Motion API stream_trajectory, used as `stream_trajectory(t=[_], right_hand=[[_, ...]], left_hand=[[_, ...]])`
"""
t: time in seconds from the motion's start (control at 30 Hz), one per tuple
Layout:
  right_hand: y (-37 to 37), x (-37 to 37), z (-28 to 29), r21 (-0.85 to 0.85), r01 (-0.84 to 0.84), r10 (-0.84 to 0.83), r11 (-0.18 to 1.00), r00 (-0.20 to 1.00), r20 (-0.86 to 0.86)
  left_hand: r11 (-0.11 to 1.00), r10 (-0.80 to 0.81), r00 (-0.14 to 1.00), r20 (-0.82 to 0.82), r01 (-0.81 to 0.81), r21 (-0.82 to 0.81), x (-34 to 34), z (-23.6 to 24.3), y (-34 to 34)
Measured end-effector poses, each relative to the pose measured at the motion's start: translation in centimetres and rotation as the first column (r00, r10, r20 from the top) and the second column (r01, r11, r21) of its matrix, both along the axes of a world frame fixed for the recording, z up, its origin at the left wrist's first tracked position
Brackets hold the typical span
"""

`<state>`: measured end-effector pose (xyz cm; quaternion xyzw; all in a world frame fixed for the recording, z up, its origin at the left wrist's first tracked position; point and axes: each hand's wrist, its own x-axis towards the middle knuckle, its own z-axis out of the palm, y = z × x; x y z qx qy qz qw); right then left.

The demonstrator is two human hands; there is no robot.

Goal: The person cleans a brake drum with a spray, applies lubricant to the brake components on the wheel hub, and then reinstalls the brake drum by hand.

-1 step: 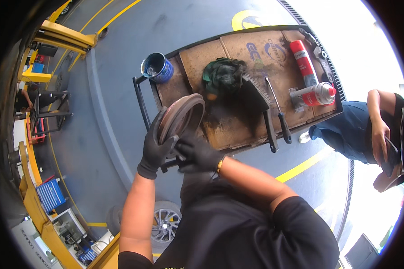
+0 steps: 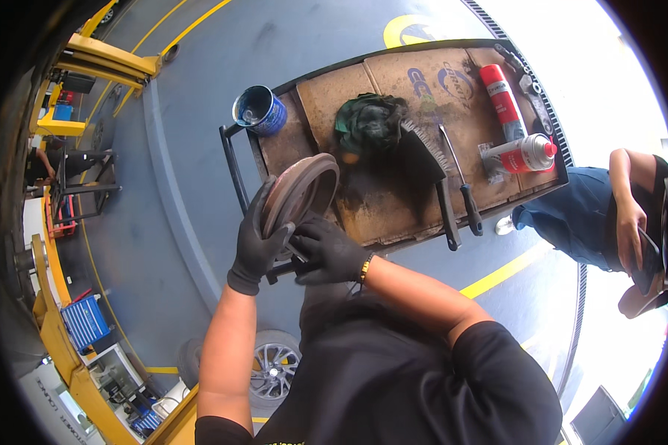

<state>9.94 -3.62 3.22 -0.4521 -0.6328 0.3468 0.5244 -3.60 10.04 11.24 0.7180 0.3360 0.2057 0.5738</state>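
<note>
A rusty brake drum (image 2: 302,194) is tilted on edge over the near left corner of the cart. My left hand (image 2: 255,241), in a black glove, grips its near left rim. Beside the drum's lower edge, my gloved right hand (image 2: 326,251) is closed with curled fingers. Whatever those fingers hold, if anything, is hidden. On the cardboard beyond lie a dark green rag (image 2: 369,124), a wire brush (image 2: 425,159) with a black handle, and a screwdriver (image 2: 464,189).
A blue can (image 2: 260,111) stands at the cart's left corner. Two red-and-white spray cans (image 2: 502,102) and metal tools (image 2: 533,93) lie along the right side. A person (image 2: 571,215) stands to the right. A wheel (image 2: 274,368) is below left, near yellow lift parts (image 2: 63,334).
My right hand has shifted slightly at the drum's lower edge and looks less blurred. The drum and my left hand hold almost the same place.
</note>
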Motion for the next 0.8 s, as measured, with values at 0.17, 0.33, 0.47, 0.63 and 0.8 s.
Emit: stream_trajectory(t=[0.17,0.33,0.47,0.63,0.8], right_hand=[[0.0,0.8,0.0,0.003,-0.039,0.039,0.999,0.998,-0.052],[0.0,-0.7,2.3,-0.157,-0.13,0.046,0.979,0.892,-0.45],[1.4,4.6,-0.9,0.084,-0.093,0.052,0.992,0.916,0.397],[-0.3,1.9,-2.7,-0.241,-0.103,0.044,0.965,0.97,-0.237],[-0.2,0.2,-2.5,-0.054,-0.011,0.019,0.998,0.989,0.144]], left_hand=[[0.999,-0.041,0.999,-0.015,0.041,-0.009,1.1,0.8,0.0],[0.996,-0.069,0.996,-0.056,0.072,0.054,1.6,1.2,0.3],[0.993,-0.092,0.994,-0.063,0.096,0.066,1.7,1.5,-0.2],[0.987,-0.102,0.993,-0.061,0.108,0.119,2.0,1.2,-0.4],[0.979,-0.103,0.992,-0.07,0.114,0.166,2.3,1.3,-0.6]])
